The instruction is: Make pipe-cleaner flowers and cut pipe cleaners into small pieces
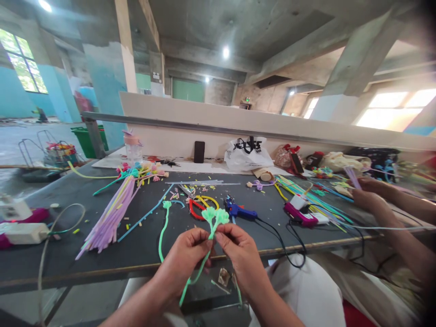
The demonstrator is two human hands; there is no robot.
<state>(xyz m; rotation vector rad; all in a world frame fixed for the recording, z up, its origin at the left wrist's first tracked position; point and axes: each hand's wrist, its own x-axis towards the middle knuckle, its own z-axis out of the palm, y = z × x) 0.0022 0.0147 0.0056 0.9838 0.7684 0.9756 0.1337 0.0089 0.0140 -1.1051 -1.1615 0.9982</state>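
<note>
Green fuzzy stems (212, 230) in a pinch between close-set hands (190, 247) (241, 247)

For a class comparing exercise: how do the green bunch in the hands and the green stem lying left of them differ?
The green bunch has a wide, clustered top; the green stem, one small head. The green bunch is held between the left hand and right hand; the green stem lies on the table. Both are light green.

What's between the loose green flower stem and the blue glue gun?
In the head view: a curved blue piece, red handle and yellow handle, with the held green flowers partly in front.
</note>
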